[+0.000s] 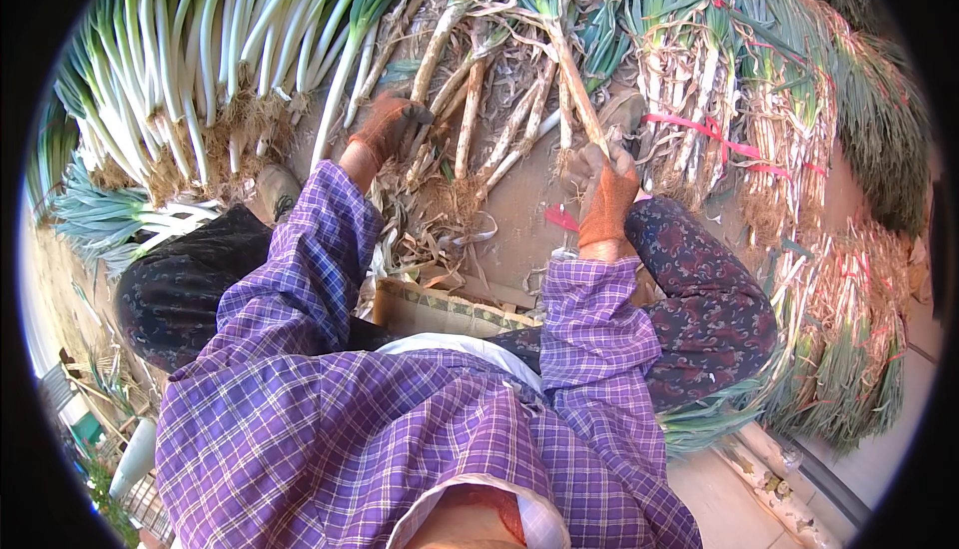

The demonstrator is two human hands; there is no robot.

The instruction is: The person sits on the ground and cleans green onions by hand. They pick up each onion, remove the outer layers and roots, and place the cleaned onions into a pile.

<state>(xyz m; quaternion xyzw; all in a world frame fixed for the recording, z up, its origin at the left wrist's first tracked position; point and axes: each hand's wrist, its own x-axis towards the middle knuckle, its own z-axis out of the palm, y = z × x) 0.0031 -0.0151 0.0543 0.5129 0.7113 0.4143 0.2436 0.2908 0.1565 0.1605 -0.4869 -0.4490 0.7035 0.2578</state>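
Unpeeled green onions (pixel 471 114) with brown, dry outer skins lie in front of me, roots toward me. My right hand (pixel 603 181), in a work glove with an orange cuff, is closed round the lower end of one long green onion (pixel 573 74), which slants up and away to the left. My left hand (pixel 396 125), gloved the same way, is closed at the lower end of another green onion (pixel 434 53). Its fingertips are partly hidden. Loose dry skins (pixel 400 234) litter the ground between my knees.
Clean white green onions (pixel 215 59) are heaped at the far left, roots nearest me. Bundles (pixel 699 99) tied with red ribbon stand along the right, with more bundles (pixel 849 319) behind my right knee. A cardboard piece (pixel 430 309) lies just before me.
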